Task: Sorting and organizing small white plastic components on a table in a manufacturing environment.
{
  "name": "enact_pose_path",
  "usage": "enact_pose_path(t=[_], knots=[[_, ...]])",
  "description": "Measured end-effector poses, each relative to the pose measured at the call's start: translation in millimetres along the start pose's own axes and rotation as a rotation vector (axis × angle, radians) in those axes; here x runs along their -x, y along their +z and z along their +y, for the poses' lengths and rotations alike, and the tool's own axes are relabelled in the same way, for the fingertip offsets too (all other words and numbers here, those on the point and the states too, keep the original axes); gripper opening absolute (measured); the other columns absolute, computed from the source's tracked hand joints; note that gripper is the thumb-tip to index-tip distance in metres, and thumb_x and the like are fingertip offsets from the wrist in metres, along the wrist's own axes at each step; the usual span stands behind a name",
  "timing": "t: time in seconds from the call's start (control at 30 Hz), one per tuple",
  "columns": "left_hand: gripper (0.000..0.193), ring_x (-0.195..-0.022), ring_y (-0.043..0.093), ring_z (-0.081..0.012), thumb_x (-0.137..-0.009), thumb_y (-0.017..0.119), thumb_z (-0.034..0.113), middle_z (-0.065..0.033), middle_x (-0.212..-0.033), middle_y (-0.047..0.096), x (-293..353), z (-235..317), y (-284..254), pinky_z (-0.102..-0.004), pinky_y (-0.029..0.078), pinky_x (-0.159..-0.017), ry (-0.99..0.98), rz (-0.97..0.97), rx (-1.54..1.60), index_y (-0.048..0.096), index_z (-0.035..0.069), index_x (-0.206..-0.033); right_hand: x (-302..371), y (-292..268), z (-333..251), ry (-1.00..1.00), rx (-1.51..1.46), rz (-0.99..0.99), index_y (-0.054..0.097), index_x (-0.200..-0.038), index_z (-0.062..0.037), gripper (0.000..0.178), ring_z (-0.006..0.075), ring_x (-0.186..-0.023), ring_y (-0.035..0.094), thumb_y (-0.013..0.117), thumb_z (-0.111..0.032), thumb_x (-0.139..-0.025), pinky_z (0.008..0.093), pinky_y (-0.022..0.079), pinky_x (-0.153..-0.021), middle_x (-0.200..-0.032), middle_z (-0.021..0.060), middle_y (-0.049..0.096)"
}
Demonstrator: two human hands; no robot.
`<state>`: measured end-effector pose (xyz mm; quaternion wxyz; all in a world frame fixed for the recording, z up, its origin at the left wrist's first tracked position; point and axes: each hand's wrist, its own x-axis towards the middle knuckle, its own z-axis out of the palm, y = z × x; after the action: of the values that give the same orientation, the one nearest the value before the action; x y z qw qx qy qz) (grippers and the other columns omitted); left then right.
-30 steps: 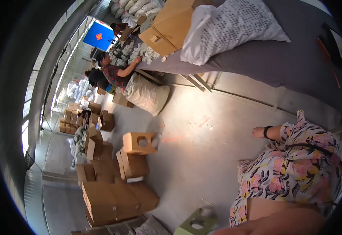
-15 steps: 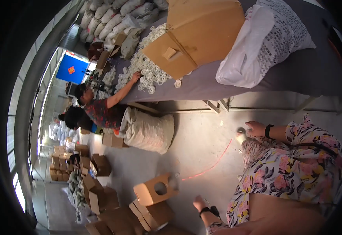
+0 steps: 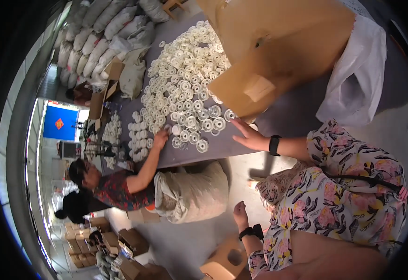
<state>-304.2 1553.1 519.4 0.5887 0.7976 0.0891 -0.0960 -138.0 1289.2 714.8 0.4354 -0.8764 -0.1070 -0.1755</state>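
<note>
from my remote view: wearer's one hand [image 3: 247, 136] lay flat on the grey table [image 3: 297, 116], fingers spread and open, holding nothing, fingertips just touching the near edge of the pile of small white round plastic discs [image 3: 185, 84]. black wristband [image 3: 274, 145] on that wrist. which of the two it was i couldn't settle from this tilted view; took it as the right. the pile ran in a long band from just beside the fingertips toward the upper left, so the nearest discs sat just left of the fingers. the other hand [image 3: 240, 214] hung low off the table, loosely open, empty, well apart from the discs. so the table hand was clearly nearer. big brown cardboard box [image 3: 278, 51] leaned over the pile just above that hand. a co-worker's hand [image 3: 160, 138] touched the discs from the far side.
</note>
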Motion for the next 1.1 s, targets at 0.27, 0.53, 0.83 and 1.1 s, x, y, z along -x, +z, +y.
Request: enact_pose_path(t=[0.27,0.53,0.83,1.1], knots=[[0.028,-0.092,0.060,-0.0221,-0.088,0.059,0.018,-0.0133,-0.100,0.064,-256,99,-47,-0.0321,0.045,-0.084,0.436,-0.342,-0.006,0.060,-0.002,-0.108,-113,39,81,0.282,0.492,0.595,0.023,-0.143,-0.0115,0.069,0.0421,-0.134,0.020,0.057,-0.029,-0.086,0.0508,0.019,-0.108,-0.144,0.0236,0.023],[0.045,-0.114,0.048,-0.0387,-0.081,0.066,0.017,-0.0221,-0.123,0.050,-380,233,6,-0.0420,0.039,-0.096,1.028,-0.512,-0.168,0.052,0.002,-0.121,-170,13,136,0.656,0.722,1.305,0.028,-0.142,-0.0148,0.071,0.0423,-0.134,0.020,0.059,-0.029,-0.079,0.0577,0.016,-0.106,-0.146,0.0224,0.020],[0.052,-0.114,0.046,-0.0413,-0.076,0.071,0.016,-0.0263,-0.124,0.046,-420,389,121,-0.0439,0.040,-0.094,1.355,-0.693,-0.225,0.050,0.001,-0.122,-191,-55,80,0.574,0.726,1.218,0.053,-0.120,-0.0083,0.050,0.0407,-0.115,0.044,0.063,-0.023,-0.074,0.0504,0.034,-0.095,-0.118,0.0209,0.053],[0.101,-0.133,0.019,-0.0462,-0.061,0.074,0.052,-0.0302,-0.144,0.016,-437,551,257,-0.0664,0.014,-0.102,1.437,-0.567,-0.435,0.027,0.016,-0.143,-170,-106,124,0.743,0.969,1.422,0.058,-0.110,-0.0066,0.041,0.0383,-0.096,0.056,0.062,-0.030,-0.077,0.0485,0.041,-0.085,-0.102,0.0187,0.060]])
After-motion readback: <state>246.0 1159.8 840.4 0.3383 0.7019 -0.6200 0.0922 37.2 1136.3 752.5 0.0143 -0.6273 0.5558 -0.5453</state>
